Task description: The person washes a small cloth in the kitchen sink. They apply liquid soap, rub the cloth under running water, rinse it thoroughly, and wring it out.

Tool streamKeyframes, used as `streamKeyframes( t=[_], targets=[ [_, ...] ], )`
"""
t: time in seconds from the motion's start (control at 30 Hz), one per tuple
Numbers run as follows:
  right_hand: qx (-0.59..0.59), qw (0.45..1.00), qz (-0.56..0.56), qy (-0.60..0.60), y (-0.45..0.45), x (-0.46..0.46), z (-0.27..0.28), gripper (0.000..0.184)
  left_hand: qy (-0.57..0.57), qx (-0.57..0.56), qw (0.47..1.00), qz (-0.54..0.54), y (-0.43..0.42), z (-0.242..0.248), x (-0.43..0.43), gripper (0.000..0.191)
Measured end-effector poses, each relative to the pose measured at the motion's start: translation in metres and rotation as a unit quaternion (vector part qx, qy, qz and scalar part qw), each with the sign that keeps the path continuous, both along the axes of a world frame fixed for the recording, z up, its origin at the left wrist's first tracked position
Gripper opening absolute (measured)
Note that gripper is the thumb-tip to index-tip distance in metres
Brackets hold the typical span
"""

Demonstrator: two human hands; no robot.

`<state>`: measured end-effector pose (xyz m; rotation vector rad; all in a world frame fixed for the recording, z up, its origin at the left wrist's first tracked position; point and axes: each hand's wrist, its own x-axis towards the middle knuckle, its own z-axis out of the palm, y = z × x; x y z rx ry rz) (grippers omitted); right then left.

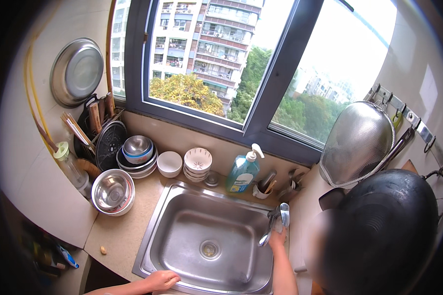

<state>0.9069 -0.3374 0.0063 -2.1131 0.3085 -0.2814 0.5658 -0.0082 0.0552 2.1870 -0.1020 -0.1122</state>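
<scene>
In front of me is a stainless steel sink (192, 236) with a round drain strainer (210, 250) in its floor. My left hand (163, 280) is at the sink's near left rim, its fingers curled in a loose fist with nothing seen in them. On the far right, my right hand (278, 236) reaches up beside the chrome faucet (271, 224). The faucet's lever covers part of its fingers. Something pale shows by these fingers; I cannot tell whether it is a cloth or the wall behind, or whether the hand grips anything.
Behind the sink stand a blue soap pump bottle (242, 173), stacked patterned bowls (198, 162) and a white bowl (170, 164). Nested metal bowls (113, 191) sit on the left counter (114, 236). A black wok (387, 221) and a perforated metal strainer (361, 143) hang at right.
</scene>
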Motion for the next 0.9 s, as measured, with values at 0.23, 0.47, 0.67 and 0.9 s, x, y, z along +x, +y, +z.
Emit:
streamKeyframes(
  t=[0.23,0.47,0.67,0.9],
  targets=[
    [-0.319,0.925,0.169,-0.122,-0.062,-0.070,-0.015,0.035,0.070,-0.010,0.989,0.132,0.012,-0.007,-0.091,0.015],
    [-0.110,0.924,0.214,-0.298,-0.024,-0.043,0.084,0.031,0.142,0.025,0.968,0.204,0.006,-0.053,-0.148,0.017],
    [0.083,0.975,0.132,-0.155,0.013,-0.057,0.067,0.038,0.191,-0.033,0.923,0.333,0.001,-0.085,-0.195,0.016],
    [-0.153,0.978,0.066,-0.129,-0.012,-0.067,0.016,0.025,0.245,-0.097,0.912,0.314,-0.013,-0.063,-0.222,0.016]
  ],
)
